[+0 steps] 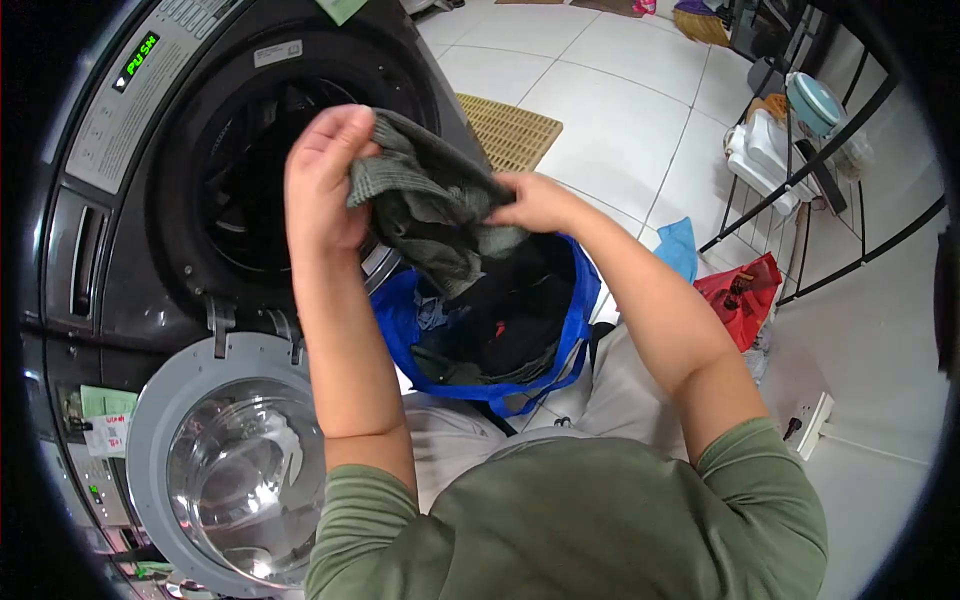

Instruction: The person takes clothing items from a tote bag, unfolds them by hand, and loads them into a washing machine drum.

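Tile floor (630, 80) is running past open washer (140, 265); left hand (325, 165) and right hand (538, 205) are pinching cloth (425, 195) between fingers, above blue bag (400, 318).

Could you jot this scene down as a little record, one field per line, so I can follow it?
Left hand: holds one side of the dark green garment
Right hand: holds its other side
Blue bag: open, with dark clothes inside
Machine: black, front-loading
Round door: swung open
Display: reads PUSH
Floor: white tiles
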Available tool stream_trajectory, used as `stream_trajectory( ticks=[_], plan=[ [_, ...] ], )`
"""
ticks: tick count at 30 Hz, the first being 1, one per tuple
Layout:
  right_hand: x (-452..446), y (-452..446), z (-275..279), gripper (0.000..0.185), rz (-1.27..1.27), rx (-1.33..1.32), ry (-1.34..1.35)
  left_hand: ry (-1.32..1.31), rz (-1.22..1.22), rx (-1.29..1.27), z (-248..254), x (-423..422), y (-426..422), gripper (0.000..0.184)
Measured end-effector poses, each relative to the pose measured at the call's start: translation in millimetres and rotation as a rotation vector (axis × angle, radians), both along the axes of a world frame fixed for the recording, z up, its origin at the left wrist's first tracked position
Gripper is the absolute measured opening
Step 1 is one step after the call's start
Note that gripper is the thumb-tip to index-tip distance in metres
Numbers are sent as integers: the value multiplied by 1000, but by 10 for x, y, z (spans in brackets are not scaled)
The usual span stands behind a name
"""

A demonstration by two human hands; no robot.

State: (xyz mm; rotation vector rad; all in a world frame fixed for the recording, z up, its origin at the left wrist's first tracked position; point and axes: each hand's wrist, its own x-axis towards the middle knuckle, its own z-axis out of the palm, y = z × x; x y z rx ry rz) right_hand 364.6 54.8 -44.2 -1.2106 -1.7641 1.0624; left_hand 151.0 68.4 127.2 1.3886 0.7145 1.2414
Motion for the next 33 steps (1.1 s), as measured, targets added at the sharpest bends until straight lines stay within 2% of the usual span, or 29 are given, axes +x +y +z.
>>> stream_trajectory(
  ticks=[2, 3, 4, 6, 7, 8, 9, 10, 11, 12, 13, 14, 16, 17, 18, 20, 22, 23, 24, 25, 26, 27, 28, 29, 30, 31, 32, 33],
  plan=[
    [15, -30, 205, 47, -274, 129, -46, 163, 281, 258, 93, -292, 18, 12],
    [68, -4, 274, 45, -336, 73, 92, 109, 263, 204, 63, -541, 32, 13],
    [136, -60, 409, 40, -346, -9, 189, 199, 322, 194, -37, -764, 76, 14],
    [39, -169, 489, 39, -261, -46, 586, 77, 340, 156, -357, -759, 5, 26],
    [-111, -240, 505, 38, -161, -54, 680, 225, 303, 305, -543, -549, -172, 41],
    [-263, -316, 517, 37, -59, -63, 774, 355, 251, 329, -744, -411, -287, 48],
    [-352, -352, 472, 31, 57, -10, 578, 454, 152, 272, -992, -292, -450, 56],
    [-363, -467, 644, 28, 74, -130, 285, 466, 63, 153, -1219, -187, -561, 63],
    [-349, -427, 552, 32, 62, 12, 241, 437, 28, 12, -1377, -133, -600, 71],
    [-327, -388, 445, 36, 55, 157, 205, 289, 19, -250, -1429, -155, -541, 68],
    [-288, -384, 411, 37, 43, 116, 368, 267, 131, -337, -1427, -264, -424, 64],
    [-144, -341, 434, 35, -64, 186, 124, 233, 242, -419, -1415, -378, -240, 60],
    [86, -258, 298, 33, -279, 151, -50, -409, 434, -522, -1558, -1054, 401, 55],
    [193, -230, 229, 32, -362, 120, -161, -652, 331, -302, -1361, -1317, 592, 58],
    [279, -224, 205, 31, -406, 84, -226, -761, 380, -60, -1189, -1510, 675, 62],
    [358, -270, 276, 32, -407, 80, -287, -627, 1140, -84, -1110, -1472, 809, 55],
    [370, -216, 187, 32, -412, 128, -252, -333, 602, -147, -1797, -1543, 1136, 35],
    [347, -180, 146, 32, -414, 162, -229, -228, 399, -126, -1860, -967, 914, 18],
    [317, -157, 115, 32, -381, 145, -270, -27, 365, -309, -1944, -454, 629, 18],
    [298, -138, 88, 33, -351, 128, -312, 377, 315, -264, -2401, -189, 549, 28],
    [290, -135, 77, 33, -320, 106, -356, 1024, 17, 295, -2972, -46, 658, 42],
    [262, -142, 85, 34, -288, 66, -372, 1236, 313, 63, -3285, 303, 189, 46],
    [248, -153, 42, 33, -273, 93, -354, 1309, 155, -78, -3359, 459, -97, 41],
    [241, -160, -25, 32, -255, 123, -339, 1318, 128, 12, -3751, 440, -112, 32],
    [252, -164, -49, 32, -235, 158, -325, 1231, 130, -58, -3755, 457, -74, 25],
    [274, -193, 10, 42, -194, 74, -418, 1097, 161, -77, -3596, 484, -14, 23],
    [309, -189, 4, 46, -184, 103, -452, 971, 188, -98, -3293, 494, 40, 21],
    [331, -192, -30, 50, -169, 127, -480, 859, 207, 52, -2969, 460, 131, 20]
  ],
)
